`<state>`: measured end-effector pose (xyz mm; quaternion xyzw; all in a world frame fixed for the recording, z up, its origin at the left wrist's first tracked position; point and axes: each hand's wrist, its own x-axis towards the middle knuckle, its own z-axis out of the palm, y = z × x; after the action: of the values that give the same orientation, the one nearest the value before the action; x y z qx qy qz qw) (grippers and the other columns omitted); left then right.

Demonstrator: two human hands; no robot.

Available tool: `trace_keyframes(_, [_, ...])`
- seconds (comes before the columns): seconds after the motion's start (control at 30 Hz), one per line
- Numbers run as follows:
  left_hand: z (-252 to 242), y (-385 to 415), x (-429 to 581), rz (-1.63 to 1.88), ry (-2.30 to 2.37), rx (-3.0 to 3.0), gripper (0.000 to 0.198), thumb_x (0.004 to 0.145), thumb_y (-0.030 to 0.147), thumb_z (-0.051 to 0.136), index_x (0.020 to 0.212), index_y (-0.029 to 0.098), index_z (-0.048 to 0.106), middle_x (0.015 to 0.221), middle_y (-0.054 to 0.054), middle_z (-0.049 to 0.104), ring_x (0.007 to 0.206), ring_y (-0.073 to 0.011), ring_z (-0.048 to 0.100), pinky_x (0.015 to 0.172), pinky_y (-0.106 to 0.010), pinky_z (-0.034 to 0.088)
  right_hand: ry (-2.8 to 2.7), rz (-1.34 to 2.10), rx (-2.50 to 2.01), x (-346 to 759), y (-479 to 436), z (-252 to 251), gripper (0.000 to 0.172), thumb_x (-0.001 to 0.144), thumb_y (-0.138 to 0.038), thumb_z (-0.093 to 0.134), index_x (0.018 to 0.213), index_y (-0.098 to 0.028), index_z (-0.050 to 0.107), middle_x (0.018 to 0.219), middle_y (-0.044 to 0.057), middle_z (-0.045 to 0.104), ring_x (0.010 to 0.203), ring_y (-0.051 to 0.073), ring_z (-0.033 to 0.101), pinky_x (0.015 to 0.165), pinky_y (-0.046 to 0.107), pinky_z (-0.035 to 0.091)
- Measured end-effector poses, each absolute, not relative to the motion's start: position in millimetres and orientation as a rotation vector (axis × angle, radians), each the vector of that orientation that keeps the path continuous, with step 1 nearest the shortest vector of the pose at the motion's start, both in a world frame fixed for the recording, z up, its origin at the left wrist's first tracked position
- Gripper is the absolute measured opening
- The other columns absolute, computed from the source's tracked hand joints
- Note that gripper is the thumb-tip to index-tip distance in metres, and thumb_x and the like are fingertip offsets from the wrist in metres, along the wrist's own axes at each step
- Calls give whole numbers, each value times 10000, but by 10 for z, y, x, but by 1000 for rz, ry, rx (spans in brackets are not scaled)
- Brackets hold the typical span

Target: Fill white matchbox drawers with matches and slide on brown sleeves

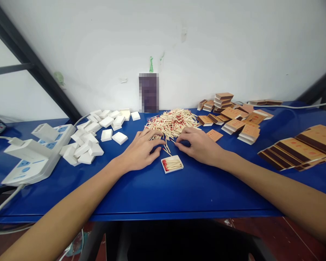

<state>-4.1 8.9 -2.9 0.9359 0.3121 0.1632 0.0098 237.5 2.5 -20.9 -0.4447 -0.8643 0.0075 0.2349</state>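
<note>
Over on the left, resting a loose left hand (142, 150) against the match pile (176, 121), gripping nothing visible. Now centre counter (141, 195), to the tray (175, 170): bodyward between both hands, about equally near, long axis sideways. And right, apparently pinching a match (173, 141) in the right hand (197, 145)!

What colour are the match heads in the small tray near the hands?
Red: the match heads in the white tray, seen best in the head view.
</note>
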Motion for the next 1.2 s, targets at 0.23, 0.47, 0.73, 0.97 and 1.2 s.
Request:
trace_keyframes(0.23, [-19,90,-22,451,1014,2939,316,976,309,480,1238,229,639,1319,-77,557,1205,-264,477,993,-455,381,-2392,120,-1175,2325,-11,-181,167,913,-274,597,798,-181,673,797,43,616,761,173,558,682,292,404])
trace_keyframes(0.47, [-18,82,-11,426,1010,2918,284,996,323,479,1195,249,668,1271,-66,570,1160,-251,488,952,-428,383,-2349,173,-1221,2270,18,-183,197,889,-282,636,723,-177,623,728,19,613,683,143,519,624,264,352])
trace_keyframes(0.73, [-18,85,24,491,995,2925,214,975,335,540,1073,239,704,1159,-57,611,1097,-245,484,901,-397,368,-2355,405,-1190,2246,-38,-90,254,937,-322,558,760,-171,661,552,-39,555,508,93,446,567,254,298])
trace_keyframes(0.97, [-55,109,49,445,1120,2923,308,986,418,504,1189,262,675,1161,-80,571,1074,-267,465,850,-401,359,-2387,524,-1160,2254,-43,-37,306,943,-396,534,905,-173,741,513,-51,509,465,87,388,527,252,271])
trace_keyframes(1.2, [-39,108,59,509,1086,2894,191,956,363,570,988,245,717,1098,-51,602,1055,-248,476,842,-384,338,-2431,430,-1174,2269,-27,-19,278,914,-390,577,861,-182,754,536,-35,548,492,93,428,548,263,274])
